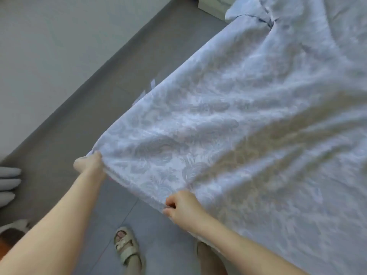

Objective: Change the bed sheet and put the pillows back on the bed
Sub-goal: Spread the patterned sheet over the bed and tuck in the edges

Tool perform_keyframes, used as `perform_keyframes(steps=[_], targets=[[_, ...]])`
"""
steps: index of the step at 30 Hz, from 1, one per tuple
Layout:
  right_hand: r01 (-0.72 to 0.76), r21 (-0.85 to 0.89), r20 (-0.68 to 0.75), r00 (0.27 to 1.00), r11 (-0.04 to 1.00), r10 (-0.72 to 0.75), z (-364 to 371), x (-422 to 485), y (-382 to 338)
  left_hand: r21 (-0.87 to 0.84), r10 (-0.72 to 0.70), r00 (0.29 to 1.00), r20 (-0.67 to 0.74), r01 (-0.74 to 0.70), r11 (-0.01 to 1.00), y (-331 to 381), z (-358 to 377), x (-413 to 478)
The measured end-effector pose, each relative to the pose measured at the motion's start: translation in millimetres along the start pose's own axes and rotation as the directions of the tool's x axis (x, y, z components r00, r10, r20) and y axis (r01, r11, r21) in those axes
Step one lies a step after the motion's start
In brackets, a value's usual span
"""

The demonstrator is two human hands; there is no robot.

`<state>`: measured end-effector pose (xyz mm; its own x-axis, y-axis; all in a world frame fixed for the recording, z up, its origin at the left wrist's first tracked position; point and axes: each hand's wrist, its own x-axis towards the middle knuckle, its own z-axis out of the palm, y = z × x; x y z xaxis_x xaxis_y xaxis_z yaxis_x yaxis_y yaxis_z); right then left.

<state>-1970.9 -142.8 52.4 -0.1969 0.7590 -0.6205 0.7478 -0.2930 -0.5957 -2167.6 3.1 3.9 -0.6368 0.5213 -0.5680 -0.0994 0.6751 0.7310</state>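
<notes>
Pale blue bed sheet with a faint leaf-and-paisley print [238, 116] lay spread across the bed, filling the right and centre of the view. Its near corner was lifted clear of the grey tiled floor [139, 56]. Motion blur over much of the cloth prevented a finer reading of the weave.

The left hand [90, 163] was clenched round the corner of the sheet, with the fabric gathered into the fist. The right hand [181, 208] had its fingers curled over the near hem, further along the same edge. The hands were set well apart, and the hem between them was drawn fairly taut. In my judgement this two-point hold served to keep the edge straight, so that the cloth could be pulled square to the mattress, or drawn off it. Which of the two was intended could not be told.

Creases fanned from the hands toward the far end. There the material sat bunched in a pale blue fold with a dark seam [258, 14]. Whether that was a pillow or more sheet could not be determined.

One beige strapped sandal [127, 246], worn on the person's foot, stood on the tiles just short of the bed edge. That put the person close enough to pull without leaning. Grey rounded padded shapes [9, 181] lay at the left margin, unidentified. A plain white wall [49, 46] bounded the floor beyond.
</notes>
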Motion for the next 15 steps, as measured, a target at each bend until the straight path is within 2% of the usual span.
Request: perform_keyframes(steps=[2, 5, 7, 12, 15], targets=[[-0.089, -0.111, 0.009, 0.996, 0.990, 0.091, 31, 10, -11, 0.143, -0.048, 0.999, 0.019, 0.044, 0.989, -14, -25, 31], [-0.255, -0.203, 0.037, 0.963, 0.945, 0.267, 68, 23, -18, 0.390, -0.204, 0.957, 0.206, 0.111, 0.914, -25, -60, 75], [-0.311, -0.251, 0.031, 0.944, 0.917, 0.329, 78, 27, -27, 0.526, -0.261, 0.919, 0.295, 0.072, 0.847, -23, -80, 95], [-0.379, -0.252, -0.132, 0.925, 0.890, 0.357, 60, 31, -59, 0.614, -0.108, 0.920, 0.377, -0.161, 0.772, 19, -111, 104], [-0.397, -0.194, -0.205, 0.911, 0.897, 0.358, 29, 37, -81, 0.643, -0.002, 0.885, 0.466, -0.337, 0.688, 56, -112, 90]])
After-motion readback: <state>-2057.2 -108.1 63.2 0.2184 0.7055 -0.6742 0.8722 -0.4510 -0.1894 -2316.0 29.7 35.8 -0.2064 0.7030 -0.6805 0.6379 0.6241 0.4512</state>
